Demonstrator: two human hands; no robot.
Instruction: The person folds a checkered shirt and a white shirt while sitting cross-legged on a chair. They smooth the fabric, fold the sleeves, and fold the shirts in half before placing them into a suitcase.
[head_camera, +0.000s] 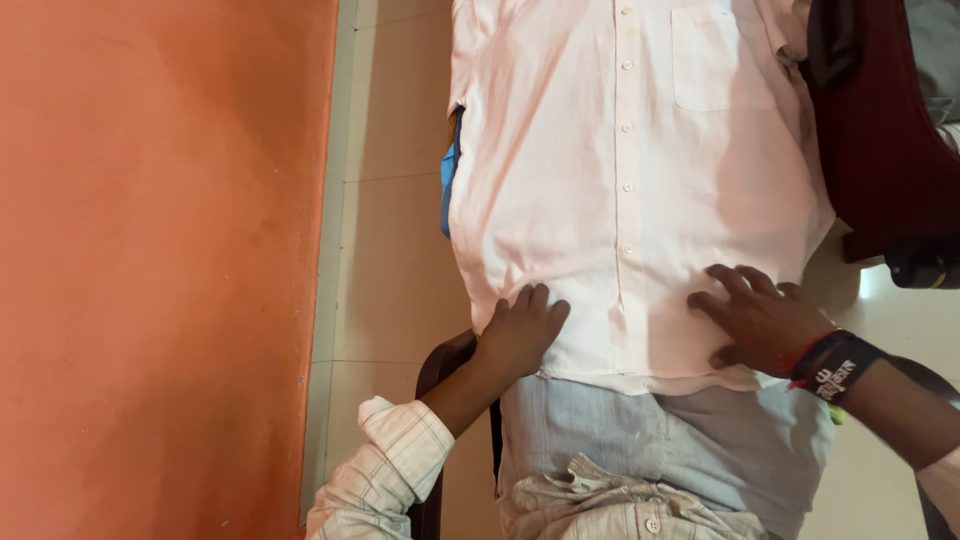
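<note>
While the white buttoned shirt (620, 190) lies spread over a pile of clothes, the left hand (520, 335) presses flat on its lower hem, fingers open and gripping nothing. The right hand (760, 318) also rests there with fingers spread, and under the hem is a pale blue garment (700, 440), perhaps another shirt.

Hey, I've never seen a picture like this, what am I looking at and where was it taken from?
This is one picture from a camera worn on a person's head, looking down at their own two bare hands. A pale pink button-up shirt lies spread flat on top of a light blue garment. The left hand and the right hand, which has a dark wristband, both press flat on the shirt's lower edge; neither grips anything. Dark red clothing lies at the upper right. An orange wall and pale floor tiles show on the left.
</note>
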